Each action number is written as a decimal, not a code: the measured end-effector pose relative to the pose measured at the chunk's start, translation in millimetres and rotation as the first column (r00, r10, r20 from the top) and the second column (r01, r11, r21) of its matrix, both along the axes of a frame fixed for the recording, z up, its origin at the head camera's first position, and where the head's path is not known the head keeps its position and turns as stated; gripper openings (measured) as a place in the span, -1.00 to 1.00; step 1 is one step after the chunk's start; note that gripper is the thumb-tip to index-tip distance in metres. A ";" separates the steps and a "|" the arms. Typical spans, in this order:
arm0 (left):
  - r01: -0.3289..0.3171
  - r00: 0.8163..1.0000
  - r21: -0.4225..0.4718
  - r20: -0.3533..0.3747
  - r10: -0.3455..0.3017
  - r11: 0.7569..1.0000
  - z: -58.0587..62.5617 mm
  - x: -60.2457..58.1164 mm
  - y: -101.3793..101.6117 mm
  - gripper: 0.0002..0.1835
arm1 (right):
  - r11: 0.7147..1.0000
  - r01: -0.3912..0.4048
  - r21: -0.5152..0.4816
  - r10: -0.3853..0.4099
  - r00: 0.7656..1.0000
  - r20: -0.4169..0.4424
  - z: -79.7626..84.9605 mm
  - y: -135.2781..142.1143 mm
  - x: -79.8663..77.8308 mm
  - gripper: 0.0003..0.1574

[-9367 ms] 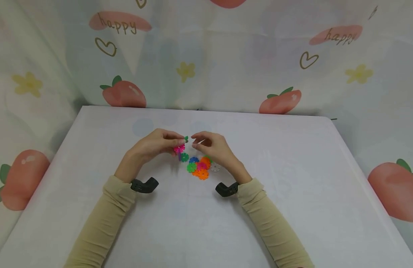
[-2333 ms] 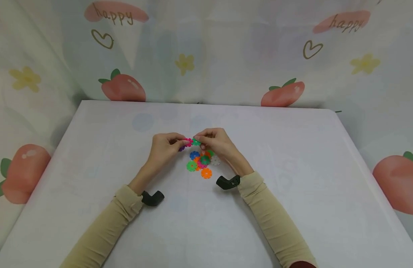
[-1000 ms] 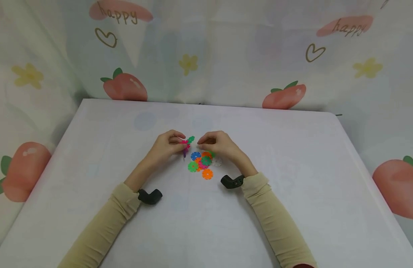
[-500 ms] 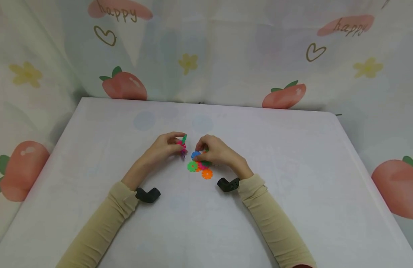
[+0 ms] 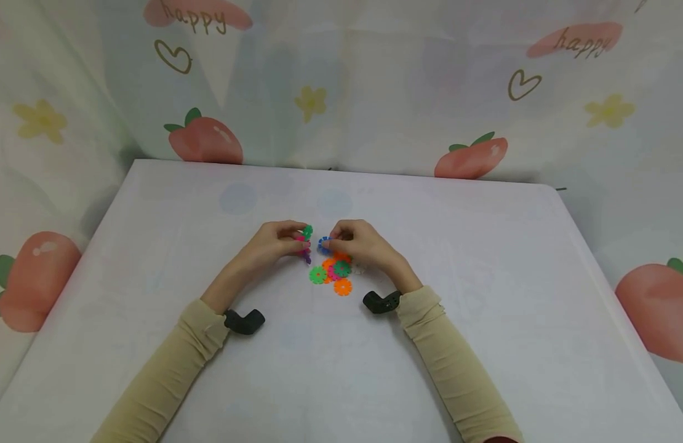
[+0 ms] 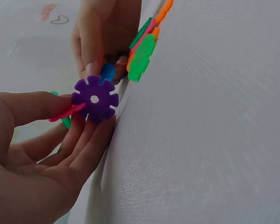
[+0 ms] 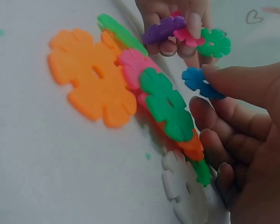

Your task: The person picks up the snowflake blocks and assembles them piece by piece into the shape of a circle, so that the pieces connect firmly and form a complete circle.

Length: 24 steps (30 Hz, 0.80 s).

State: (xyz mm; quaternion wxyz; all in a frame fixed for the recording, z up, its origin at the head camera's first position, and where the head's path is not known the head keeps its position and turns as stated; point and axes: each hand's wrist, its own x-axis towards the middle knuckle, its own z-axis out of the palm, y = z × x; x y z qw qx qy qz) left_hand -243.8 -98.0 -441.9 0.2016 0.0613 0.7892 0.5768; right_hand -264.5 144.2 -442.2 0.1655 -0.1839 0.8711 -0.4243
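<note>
My left hand [image 5: 272, 242] pinches a small chain of joined snowflake discs: a purple disc [image 6: 94, 99], a pink disc [image 7: 189, 37] and a green disc [image 7: 214, 43]. The pink one sits between the other two, partly behind the thumb in the right wrist view. My right hand [image 5: 363, 243] pinches a blue snowflake disc [image 7: 200, 83] by its edge, between thumb and fingers. A short gap separates the blue disc from the chain's green end. Both hands are just above the table, beyond a loose pile of discs.
The pile on the white table [image 5: 297, 381] holds a light green disc [image 5: 317, 275], an orange disc [image 5: 343, 287], a dark green disc [image 7: 167, 103], a pink disc [image 7: 130, 70] and a white disc [image 7: 179, 186], several overlapping. A patterned curtain [image 5: 375, 92] hangs behind the table.
My right hand has gone down to the pile, taken the blue disc and lifted it towards the left hand. Earlier, the green disc was joined to the chain, which my left hand has since turned.
</note>
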 end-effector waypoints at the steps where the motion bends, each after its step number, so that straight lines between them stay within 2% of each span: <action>1: 0.005 1.000 -0.003 -0.001 -0.005 1.000 -0.3 -0.3 0.0 -0.42 | 1.000 0.008 -0.011 -0.008 1.000 0.004 0.0 0.7 0.2 -0.77; 7: 0.027 1.000 0.033 -0.001 -0.027 0.999 -1.5 0.7 0.9 -0.45 | 0.992 0.065 -0.105 -0.063 0.998 0.017 -2.4 3.7 -0.6 -0.74; 12: 0.084 0.994 0.145 0.051 -0.093 0.986 -5.4 1.3 3.7 -0.50 | 0.968 0.144 -0.204 -0.135 0.989 0.057 -7.7 4.9 -2.0 -0.71; 16: 0.117 0.988 0.197 0.080 -0.135 0.973 -7.1 1.7 4.7 -0.51 | 0.963 0.137 -0.234 -0.127 0.990 0.057 -8.9 4.8 -2.1 -0.72; 24: 0.146 0.983 0.172 0.083 -0.162 0.974 -9.4 1.6 3.7 -0.49 | 0.956 0.107 -0.272 -0.095 0.994 0.057 -6.2 3.1 0.0 -0.69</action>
